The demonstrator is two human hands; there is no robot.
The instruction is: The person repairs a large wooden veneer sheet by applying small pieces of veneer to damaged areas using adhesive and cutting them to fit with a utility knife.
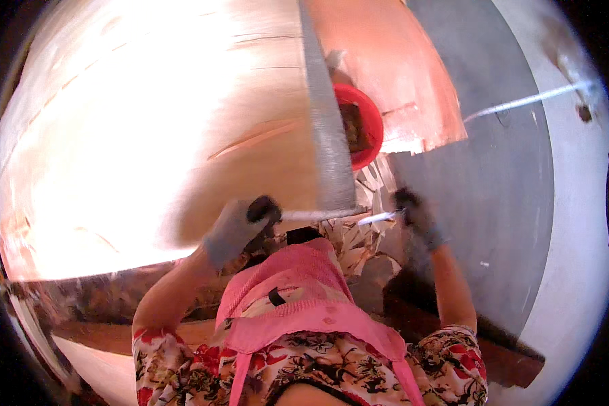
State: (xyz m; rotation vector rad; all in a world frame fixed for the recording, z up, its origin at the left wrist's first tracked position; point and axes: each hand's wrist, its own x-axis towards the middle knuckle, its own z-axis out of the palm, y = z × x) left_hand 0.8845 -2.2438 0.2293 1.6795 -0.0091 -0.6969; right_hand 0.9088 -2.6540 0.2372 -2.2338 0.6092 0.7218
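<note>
My left hand (245, 227), in a pale glove with dark fingers, is closed at the near edge of a large pale wood-like sheet (264, 155). A narrow whitish strip (314, 215) runs along that edge from my fingers to the sheet's near right corner. The sheet's right side carries a grey band (329, 155). To the right of that corner, my right hand (416, 213), in a dark-fingered glove, is closed around a thin, bright, blade-like piece (379, 218). Its tip points left toward the corner. Blur hides whether it is a blade or a strip.
A red bowl (369, 125) with brown contents sits beyond the corner, partly under the sheet. Behind it lies an orange-toned sheet (399, 74). Torn scraps (365, 247) litter the floor between my hands. A dark brown beam (467, 335) lies at lower right, beside the grey floor (494, 203).
</note>
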